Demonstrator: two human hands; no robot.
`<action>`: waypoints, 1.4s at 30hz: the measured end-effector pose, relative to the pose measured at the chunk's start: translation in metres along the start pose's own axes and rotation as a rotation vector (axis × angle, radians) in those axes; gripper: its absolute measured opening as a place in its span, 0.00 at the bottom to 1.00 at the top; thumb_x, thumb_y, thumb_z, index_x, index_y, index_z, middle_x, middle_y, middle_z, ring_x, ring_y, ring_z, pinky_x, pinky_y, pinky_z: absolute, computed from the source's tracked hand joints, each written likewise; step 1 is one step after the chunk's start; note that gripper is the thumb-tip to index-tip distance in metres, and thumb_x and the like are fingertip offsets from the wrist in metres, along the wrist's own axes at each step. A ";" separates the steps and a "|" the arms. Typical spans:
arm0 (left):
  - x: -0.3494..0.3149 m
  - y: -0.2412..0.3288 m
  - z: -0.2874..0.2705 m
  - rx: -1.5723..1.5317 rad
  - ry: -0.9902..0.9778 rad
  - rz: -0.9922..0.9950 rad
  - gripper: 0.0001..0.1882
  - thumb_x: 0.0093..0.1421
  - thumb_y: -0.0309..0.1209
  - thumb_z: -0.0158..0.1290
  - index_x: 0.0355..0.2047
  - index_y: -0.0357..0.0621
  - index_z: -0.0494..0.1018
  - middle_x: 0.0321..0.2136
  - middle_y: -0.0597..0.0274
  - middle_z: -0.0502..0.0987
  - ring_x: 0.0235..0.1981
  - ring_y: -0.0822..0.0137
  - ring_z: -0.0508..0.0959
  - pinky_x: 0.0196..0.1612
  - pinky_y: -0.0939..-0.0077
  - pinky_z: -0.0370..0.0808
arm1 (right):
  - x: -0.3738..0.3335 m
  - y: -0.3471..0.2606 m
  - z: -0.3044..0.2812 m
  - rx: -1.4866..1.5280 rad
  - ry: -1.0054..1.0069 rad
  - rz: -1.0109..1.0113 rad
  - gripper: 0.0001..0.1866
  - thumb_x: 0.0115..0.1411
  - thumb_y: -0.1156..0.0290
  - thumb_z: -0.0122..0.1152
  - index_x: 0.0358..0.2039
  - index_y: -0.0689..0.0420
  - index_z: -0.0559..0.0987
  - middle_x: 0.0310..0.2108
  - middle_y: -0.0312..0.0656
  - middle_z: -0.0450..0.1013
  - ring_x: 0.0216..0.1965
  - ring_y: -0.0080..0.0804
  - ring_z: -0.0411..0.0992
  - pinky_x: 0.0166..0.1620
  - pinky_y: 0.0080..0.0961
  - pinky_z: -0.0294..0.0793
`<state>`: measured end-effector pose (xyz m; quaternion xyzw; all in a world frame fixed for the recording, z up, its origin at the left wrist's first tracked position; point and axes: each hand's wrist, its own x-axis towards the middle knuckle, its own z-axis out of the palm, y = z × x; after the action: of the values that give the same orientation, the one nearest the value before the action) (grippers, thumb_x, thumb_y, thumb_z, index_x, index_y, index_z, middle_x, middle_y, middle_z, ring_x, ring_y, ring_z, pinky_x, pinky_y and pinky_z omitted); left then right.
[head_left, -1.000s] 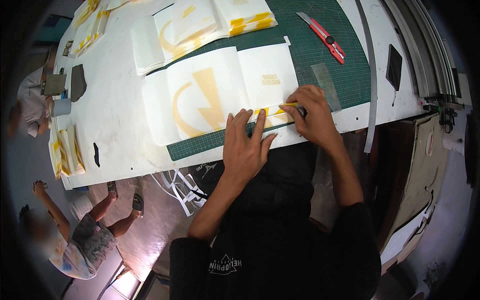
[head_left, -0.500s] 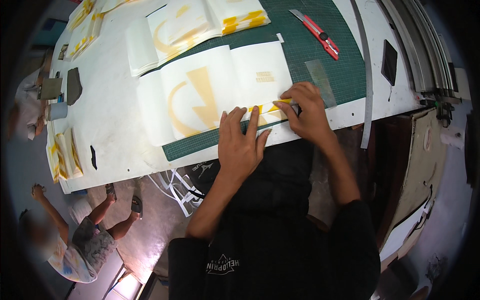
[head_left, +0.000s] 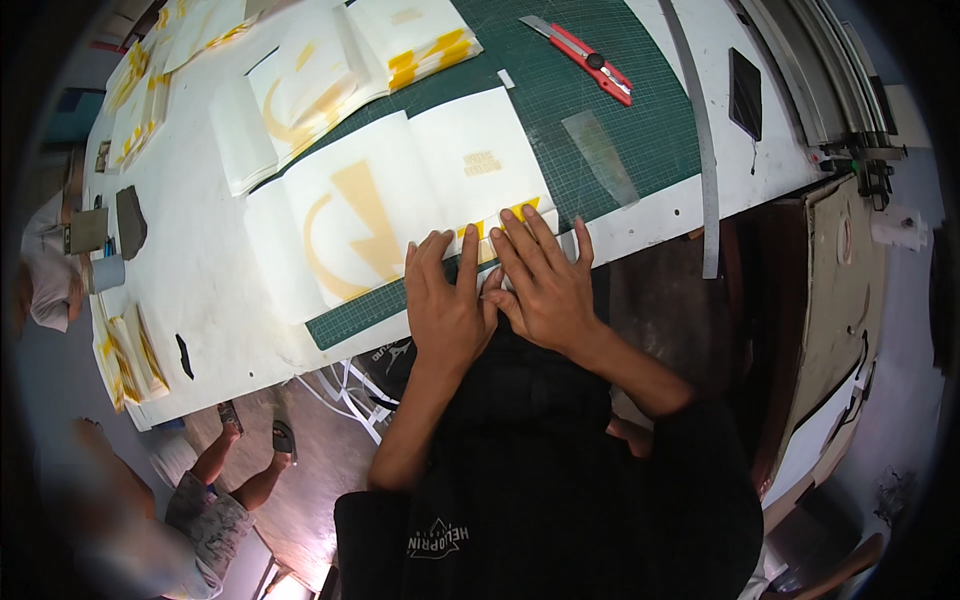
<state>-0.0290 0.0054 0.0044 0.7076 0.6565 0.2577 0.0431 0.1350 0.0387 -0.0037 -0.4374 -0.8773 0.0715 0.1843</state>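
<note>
Two hands flat on one yellow-printed sheet, one red cutter

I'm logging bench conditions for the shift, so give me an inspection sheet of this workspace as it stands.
Surface: white table with a green cutting mat on it.
Job's things: white sheet with a yellow graphic lying on the mat; left hand and right hand press flat on its near edge, side by side.
Clutter: red utility knife, long metal ruler, a clear strip, stacks of similar yellow-printed sheets, a dark flat piece.
Fingers: both hands spread, holding nothing.
Cables: nothing seen.
Surroundings: a seated person on the floor at lower left; another person's sleeve at the left edge; cardboard panels to the right.
</note>
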 end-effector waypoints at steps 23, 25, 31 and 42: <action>-0.002 -0.002 0.001 0.019 -0.021 0.015 0.31 0.62 0.34 0.63 0.65 0.41 0.72 0.58 0.40 0.69 0.60 0.39 0.71 0.65 0.36 0.68 | -0.007 -0.011 0.003 -0.033 -0.021 0.122 0.32 0.70 0.43 0.52 0.67 0.49 0.75 0.74 0.39 0.61 0.77 0.46 0.51 0.65 0.78 0.42; -0.002 -0.002 0.001 0.015 -0.018 0.014 0.31 0.61 0.35 0.64 0.64 0.41 0.72 0.58 0.40 0.69 0.60 0.40 0.71 0.65 0.36 0.68 | -0.007 -0.011 0.002 -0.038 -0.024 0.120 0.32 0.69 0.44 0.54 0.67 0.49 0.74 0.74 0.39 0.61 0.77 0.46 0.50 0.65 0.78 0.43; -0.004 -0.001 0.001 0.005 -0.012 0.000 0.30 0.61 0.36 0.64 0.63 0.42 0.74 0.58 0.42 0.69 0.61 0.40 0.71 0.65 0.36 0.68 | -0.007 -0.006 -0.002 -0.029 -0.045 0.104 0.33 0.67 0.45 0.58 0.68 0.48 0.73 0.74 0.38 0.60 0.77 0.46 0.50 0.63 0.77 0.47; 0.058 -0.022 -0.031 -0.030 -0.176 0.033 0.11 0.59 0.37 0.66 0.37 0.44 0.86 0.38 0.57 0.78 0.45 0.54 0.76 0.49 0.58 0.69 | -0.003 -0.010 -0.003 -0.060 -0.023 0.087 0.32 0.69 0.44 0.57 0.66 0.50 0.76 0.73 0.38 0.62 0.76 0.48 0.53 0.63 0.73 0.51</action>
<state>-0.0615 0.0552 0.0405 0.7376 0.6343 0.2053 0.1069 0.1307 0.0301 0.0007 -0.4797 -0.8612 0.0582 0.1578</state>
